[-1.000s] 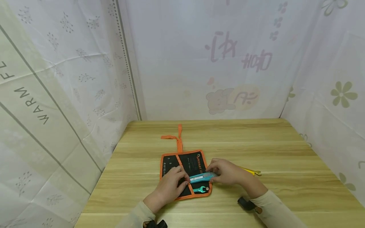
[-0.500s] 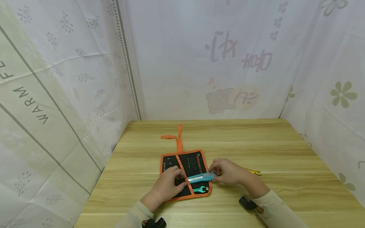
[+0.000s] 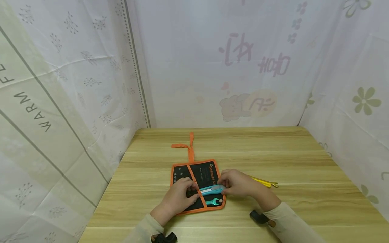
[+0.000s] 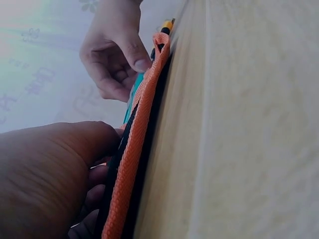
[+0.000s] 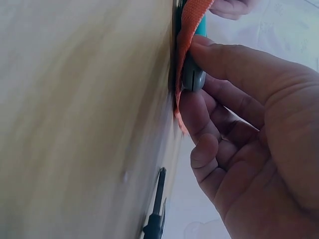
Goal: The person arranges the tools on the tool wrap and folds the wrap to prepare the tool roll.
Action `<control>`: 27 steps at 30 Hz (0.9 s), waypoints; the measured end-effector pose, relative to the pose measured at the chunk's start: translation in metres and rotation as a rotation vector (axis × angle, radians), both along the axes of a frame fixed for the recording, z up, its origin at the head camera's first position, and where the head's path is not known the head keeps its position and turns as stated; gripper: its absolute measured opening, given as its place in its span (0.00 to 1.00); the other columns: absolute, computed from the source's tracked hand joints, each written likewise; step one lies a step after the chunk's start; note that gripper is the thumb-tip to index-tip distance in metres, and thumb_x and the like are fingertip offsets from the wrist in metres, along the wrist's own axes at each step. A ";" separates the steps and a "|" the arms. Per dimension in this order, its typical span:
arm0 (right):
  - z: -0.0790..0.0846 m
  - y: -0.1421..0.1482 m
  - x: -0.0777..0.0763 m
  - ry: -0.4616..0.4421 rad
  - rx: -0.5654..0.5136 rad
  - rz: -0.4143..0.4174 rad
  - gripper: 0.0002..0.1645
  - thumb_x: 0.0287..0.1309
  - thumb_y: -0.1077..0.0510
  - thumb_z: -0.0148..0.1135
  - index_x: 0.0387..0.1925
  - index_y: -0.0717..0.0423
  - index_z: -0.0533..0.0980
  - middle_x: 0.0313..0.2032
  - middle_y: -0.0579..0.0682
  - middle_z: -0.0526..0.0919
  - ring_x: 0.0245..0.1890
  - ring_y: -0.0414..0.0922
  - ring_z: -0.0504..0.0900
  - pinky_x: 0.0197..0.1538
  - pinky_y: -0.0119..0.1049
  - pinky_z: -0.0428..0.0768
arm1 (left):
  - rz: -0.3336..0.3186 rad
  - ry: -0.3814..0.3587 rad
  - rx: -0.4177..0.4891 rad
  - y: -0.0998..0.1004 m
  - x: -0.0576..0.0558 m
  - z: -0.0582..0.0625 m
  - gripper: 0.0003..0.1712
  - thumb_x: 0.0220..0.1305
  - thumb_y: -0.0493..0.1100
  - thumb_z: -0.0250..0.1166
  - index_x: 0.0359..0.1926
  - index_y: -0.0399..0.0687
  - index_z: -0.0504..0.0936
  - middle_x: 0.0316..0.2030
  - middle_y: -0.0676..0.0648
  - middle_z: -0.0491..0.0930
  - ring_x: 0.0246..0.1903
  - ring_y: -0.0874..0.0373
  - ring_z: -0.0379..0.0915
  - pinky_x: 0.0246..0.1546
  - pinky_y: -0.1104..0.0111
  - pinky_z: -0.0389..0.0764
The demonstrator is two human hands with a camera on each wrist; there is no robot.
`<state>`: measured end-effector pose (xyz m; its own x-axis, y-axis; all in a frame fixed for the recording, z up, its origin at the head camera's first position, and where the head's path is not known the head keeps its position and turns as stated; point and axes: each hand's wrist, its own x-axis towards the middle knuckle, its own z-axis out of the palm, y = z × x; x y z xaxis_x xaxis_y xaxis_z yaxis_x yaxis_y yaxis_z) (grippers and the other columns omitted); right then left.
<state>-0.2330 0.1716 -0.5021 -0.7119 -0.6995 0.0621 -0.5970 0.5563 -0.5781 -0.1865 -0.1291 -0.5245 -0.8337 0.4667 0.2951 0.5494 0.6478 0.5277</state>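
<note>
A black tool pouch (image 3: 202, 173) with orange edging lies open on the table. In it, a teal utility knife (image 3: 209, 190) points left, its front end behind the orange-edged pocket band. My right hand (image 3: 238, 184) pinches the knife's grey rear end (image 5: 193, 74) between thumb and fingers, over the pouch's right edge. With thumb and fingers, my left hand (image 3: 180, 195) pinches the pocket's orange edge where the knife enters; its fingertips are partly hidden in the left wrist view. Below the knife, a green open-end wrench (image 3: 213, 202) sits in the same pouch, only its head showing.
To the right, yellow tools (image 3: 263, 182) with an open-end wrench head lie partly behind my right hand. A dark shafted tool (image 5: 158, 206) shows low in the right wrist view. An orange tie strap (image 3: 191, 153) extends from the pouch toward the table's (image 3: 258, 145) far edge.
The knife has slid left, deeper behind the pocket band, and my right hand has moved left with it. My left hand has shifted slightly left along the pouch. More of the yellow tools shows.
</note>
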 end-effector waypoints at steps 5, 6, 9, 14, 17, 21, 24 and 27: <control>0.001 -0.006 -0.001 0.001 0.041 -0.011 0.15 0.56 0.57 0.81 0.45 0.47 0.87 0.36 0.33 0.78 0.33 0.35 0.77 0.38 0.31 0.80 | 0.005 0.008 0.002 0.001 0.000 0.000 0.09 0.64 0.50 0.77 0.38 0.60 0.84 0.34 0.60 0.76 0.35 0.65 0.70 0.38 0.70 0.77; 0.002 -0.007 -0.001 -0.003 0.048 -0.012 0.15 0.56 0.57 0.81 0.45 0.47 0.87 0.36 0.33 0.78 0.33 0.35 0.78 0.38 0.31 0.80 | 0.007 0.008 0.002 0.001 0.000 0.000 0.09 0.64 0.51 0.77 0.38 0.61 0.84 0.34 0.61 0.76 0.35 0.65 0.70 0.38 0.71 0.77; 0.003 -0.011 -0.001 -0.004 0.064 -0.009 0.15 0.56 0.58 0.81 0.45 0.48 0.87 0.36 0.34 0.78 0.34 0.36 0.78 0.38 0.31 0.80 | 0.008 0.008 0.001 0.001 0.000 -0.001 0.09 0.64 0.51 0.77 0.38 0.61 0.84 0.34 0.61 0.76 0.35 0.65 0.70 0.38 0.71 0.77; 0.003 -0.017 0.000 0.005 0.089 -0.012 0.15 0.56 0.56 0.81 0.45 0.48 0.87 0.36 0.36 0.78 0.33 0.35 0.77 0.38 0.31 0.79 | 0.008 0.012 -0.008 0.001 -0.001 -0.002 0.09 0.64 0.50 0.77 0.38 0.61 0.84 0.35 0.61 0.75 0.35 0.65 0.70 0.38 0.71 0.77; 0.004 -0.020 0.001 0.015 0.101 -0.012 0.15 0.56 0.56 0.81 0.45 0.48 0.87 0.35 0.35 0.78 0.33 0.35 0.77 0.38 0.31 0.79 | 0.001 0.014 -0.009 0.002 -0.001 -0.002 0.09 0.64 0.51 0.77 0.39 0.61 0.84 0.35 0.61 0.75 0.35 0.66 0.69 0.38 0.71 0.77; 0.007 -0.024 0.001 0.016 0.110 -0.009 0.15 0.56 0.55 0.81 0.44 0.49 0.87 0.34 0.35 0.77 0.33 0.35 0.76 0.37 0.30 0.78 | -0.008 0.025 -0.003 0.002 -0.001 -0.003 0.09 0.64 0.50 0.77 0.40 0.60 0.84 0.35 0.61 0.75 0.35 0.66 0.68 0.38 0.71 0.77; 0.010 -0.027 0.001 0.013 0.113 -0.003 0.14 0.56 0.55 0.81 0.44 0.49 0.87 0.33 0.37 0.77 0.32 0.36 0.76 0.37 0.30 0.78 | -0.007 0.028 -0.005 0.002 -0.001 -0.002 0.09 0.64 0.49 0.77 0.40 0.60 0.84 0.35 0.61 0.75 0.35 0.66 0.68 0.37 0.71 0.76; 0.011 -0.030 0.002 0.012 0.116 0.002 0.14 0.56 0.56 0.81 0.43 0.50 0.87 0.32 0.38 0.77 0.32 0.36 0.76 0.36 0.30 0.78 | -0.005 0.023 -0.013 0.002 0.000 -0.002 0.09 0.64 0.49 0.77 0.40 0.60 0.84 0.35 0.61 0.74 0.35 0.66 0.68 0.37 0.71 0.76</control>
